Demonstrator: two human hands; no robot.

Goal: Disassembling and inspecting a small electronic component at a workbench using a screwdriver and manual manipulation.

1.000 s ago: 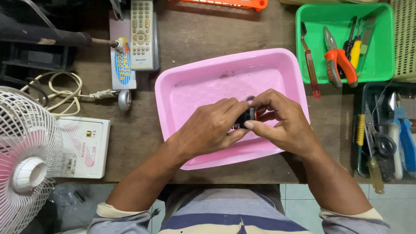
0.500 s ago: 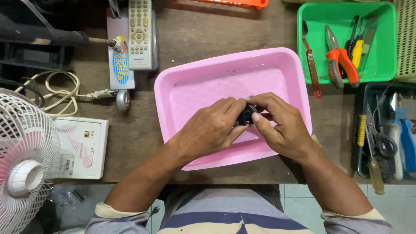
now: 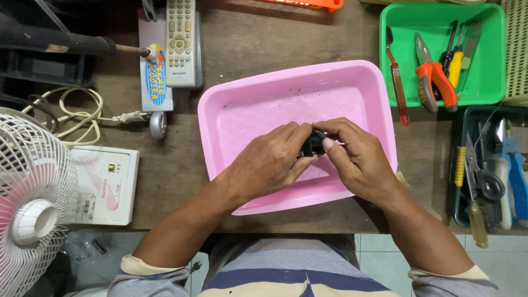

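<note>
At 9 o'clock, a white fan (image 3: 30, 209), cut off by the left edge, with a white box (image 3: 107, 184) just beside it and a looped cream cord (image 3: 77, 115) above

At 11 o'clock, a dark tool (image 3: 55, 41) lying sideways, its far end lost in shadow, and a grey remote (image 3: 180, 41) cut off at the top, resting on a flat card (image 3: 155, 82)

In the middle, a pink tub (image 3: 264, 104) on the brown table (image 3: 165, 176). Over the tub, left hand (image 3: 269, 162) and right hand (image 3: 357, 159) close together, both pinching a small black thing (image 3: 312, 144) between fingertips. Mostly hidden by the fingers, so hard to tell what kind of thing. Held above the tub floor, near its middle

At 1 o'clock, a green tray (image 3: 489, 91) with orange pliers (image 3: 434, 77), a red-handled tool (image 3: 397, 82) poking over its rim, and a yellow-handled tool (image 3: 455, 66) partly under others

At 3 o'clock, a dark tray (image 3: 459, 165) cut off by the right edge, holding scissors (image 3: 484, 176), a blue-handled tool (image 3: 516, 176) and a yellow screwdriver (image 3: 476, 223); a jumble, hard to sort out

At 6 o'clock, a striped shirt (image 3: 286, 278), cut off at the bottom
</note>
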